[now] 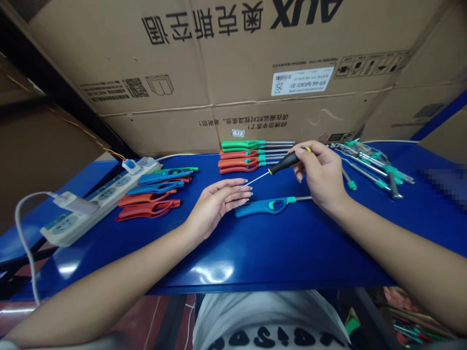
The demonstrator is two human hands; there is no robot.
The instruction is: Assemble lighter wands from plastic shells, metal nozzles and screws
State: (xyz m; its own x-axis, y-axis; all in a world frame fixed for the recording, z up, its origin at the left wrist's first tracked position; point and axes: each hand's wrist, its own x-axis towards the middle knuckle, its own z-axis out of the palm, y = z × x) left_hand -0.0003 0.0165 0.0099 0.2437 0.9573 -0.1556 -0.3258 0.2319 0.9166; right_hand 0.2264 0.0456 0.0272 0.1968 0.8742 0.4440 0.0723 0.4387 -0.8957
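My right hand (321,172) grips a screwdriver (286,163) by its black and yellow handle, the thin shaft slanting down to the left. The screwdriver's tip meets the pinched fingertips of my left hand (219,201); anything small between those fingers is too fine to make out. Just below both hands, a blue long-necked lighter (257,208) with a teal trigger lies on the blue table (277,253), its metal tube pointing right. Behind it rest several red lighters (237,164) and a green one (239,145), side by side.
Several coloured handle shells (149,209) lie at left beside a white power strip (105,194) with plugs and a cable. Metal lighter tubes with teal parts (375,167) are heaped at right. A large cardboard box (219,73) stands behind the table.
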